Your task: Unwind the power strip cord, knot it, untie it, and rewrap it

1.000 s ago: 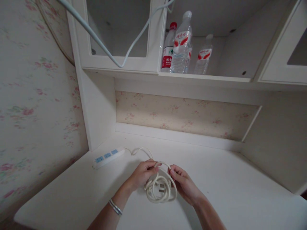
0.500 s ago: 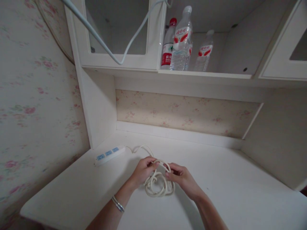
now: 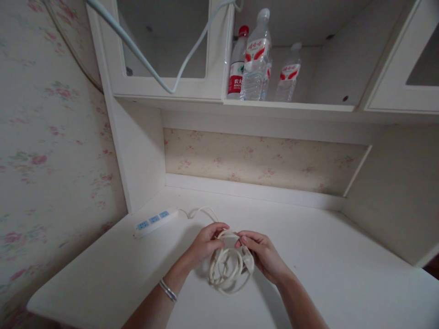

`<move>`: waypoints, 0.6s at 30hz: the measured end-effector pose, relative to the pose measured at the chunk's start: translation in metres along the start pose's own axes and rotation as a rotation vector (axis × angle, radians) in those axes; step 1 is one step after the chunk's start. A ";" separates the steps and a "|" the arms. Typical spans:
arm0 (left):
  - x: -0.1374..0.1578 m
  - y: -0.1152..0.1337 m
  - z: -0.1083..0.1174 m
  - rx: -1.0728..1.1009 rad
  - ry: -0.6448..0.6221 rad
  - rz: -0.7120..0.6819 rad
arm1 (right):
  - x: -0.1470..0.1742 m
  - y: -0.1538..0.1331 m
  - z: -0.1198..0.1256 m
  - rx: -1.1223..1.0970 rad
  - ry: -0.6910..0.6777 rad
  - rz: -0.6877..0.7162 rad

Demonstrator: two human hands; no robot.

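A coiled white power cord (image 3: 229, 269) hangs in loose loops between my two hands, over the white desk. My left hand (image 3: 206, 242) has its fingers and thumb closed on the upper left of the loops. At the upper right of the coil, my right hand (image 3: 262, 251) pinches the cord between thumb and fingers. From behind my left hand the cord runs back to a white power strip (image 3: 156, 222) with blue sockets, which lies on the desk to the left. The cord's plug end cannot be made out clearly.
The white desk (image 3: 302, 246) has a raised back edge, with side panels at left and right. Several plastic bottles (image 3: 255, 57) stand on the shelf above. A pale blue-white cable (image 3: 147, 66) droops in front of the cabinet door. Flowered wallpaper (image 3: 58, 183) covers the left wall.
The loops have shifted slightly down and right, and hang more spread out. My right hand has turned a little, with its thumb now higher on the coil. The power strip stays put.
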State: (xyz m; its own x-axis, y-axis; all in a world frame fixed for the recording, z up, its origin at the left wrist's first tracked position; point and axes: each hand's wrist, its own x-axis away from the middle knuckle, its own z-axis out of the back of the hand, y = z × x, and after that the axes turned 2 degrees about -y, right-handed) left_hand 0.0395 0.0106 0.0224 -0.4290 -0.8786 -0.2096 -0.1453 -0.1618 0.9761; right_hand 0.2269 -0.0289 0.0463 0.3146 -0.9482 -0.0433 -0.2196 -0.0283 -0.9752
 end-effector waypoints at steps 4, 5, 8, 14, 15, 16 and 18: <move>0.000 0.000 0.001 -0.023 -0.046 -0.012 | 0.001 0.001 -0.001 -0.119 0.011 0.008; 0.000 -0.001 0.001 -0.027 -0.045 -0.014 | 0.000 0.002 0.000 -0.144 0.019 0.008; 0.000 -0.001 0.002 -0.051 0.005 -0.001 | 0.000 0.006 0.004 -0.168 -0.006 -0.022; 0.000 0.002 0.000 -0.085 0.034 0.011 | 0.000 0.006 0.003 0.003 -0.057 0.050; 0.000 0.003 -0.001 -0.116 0.019 -0.001 | 0.000 0.006 0.002 0.062 -0.052 0.070; 0.000 0.003 -0.001 -0.150 0.006 -0.015 | 0.000 0.006 0.001 0.118 -0.051 0.087; 0.000 0.004 -0.003 -0.203 -0.010 -0.033 | 0.000 0.006 0.000 0.209 -0.039 0.135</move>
State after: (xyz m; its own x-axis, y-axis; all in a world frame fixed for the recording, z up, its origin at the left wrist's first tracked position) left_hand 0.0416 0.0088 0.0260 -0.4357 -0.8671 -0.2413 0.0223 -0.2785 0.9602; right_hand 0.2253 -0.0288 0.0403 0.3319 -0.9259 -0.1803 -0.0671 0.1674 -0.9836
